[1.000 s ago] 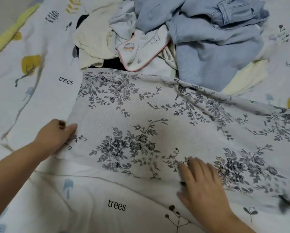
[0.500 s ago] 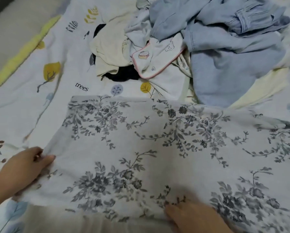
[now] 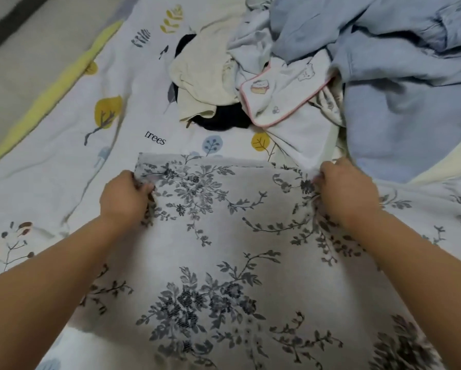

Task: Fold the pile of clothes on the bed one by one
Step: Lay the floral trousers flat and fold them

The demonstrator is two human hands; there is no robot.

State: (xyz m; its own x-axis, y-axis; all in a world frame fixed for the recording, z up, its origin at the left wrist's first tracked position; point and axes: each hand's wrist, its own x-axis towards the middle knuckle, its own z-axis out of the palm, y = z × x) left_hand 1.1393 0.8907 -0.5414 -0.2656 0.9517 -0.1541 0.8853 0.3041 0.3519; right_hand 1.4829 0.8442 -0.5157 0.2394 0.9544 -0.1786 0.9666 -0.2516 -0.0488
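A white cloth with a grey floral print (image 3: 224,236) lies spread over the bed in front of me, its near part folded forward so that two layers meet at the far edge. My left hand (image 3: 123,196) grips the cloth's far left corner with curled fingers. My right hand (image 3: 344,192) grips the folded edge on the right. Behind the cloth lies the pile of clothes (image 3: 304,76): pale blue garments, a cream piece, a black piece and a white bib with pink trim.
The bed sheet (image 3: 63,161) is white with printed trees and the word "trees", with a yellow border (image 3: 50,102) along its left edge. Beyond that border is grey floor (image 3: 15,49). A pale yellow cloth (image 3: 443,166) shows at the right.
Both hands have carried the near edge of the floral cloth away from me and laid it onto the far edge. The hands now grip the far corners instead of the near side.
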